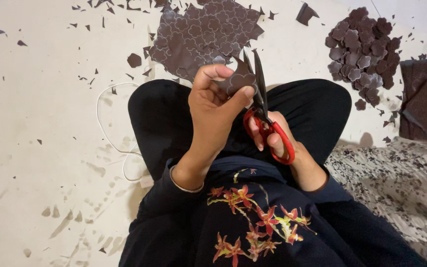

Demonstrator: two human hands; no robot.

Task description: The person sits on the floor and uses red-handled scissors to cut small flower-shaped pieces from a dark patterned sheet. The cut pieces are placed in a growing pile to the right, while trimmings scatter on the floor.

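The left hand [213, 106] pinches a small dark brown scalloped cutout [238, 80] between thumb and fingers, raised over the lap. Just right of that grip, the right hand [270, 136] holds red-handled scissors [261, 99], blades nearly closed at the cutout's edge. Beyond the grip lies a marked brown sheet [203, 34]; farther right, a pile of finished cutouts [364, 54]. The pale floor [40, 148] is strewn with scraps.
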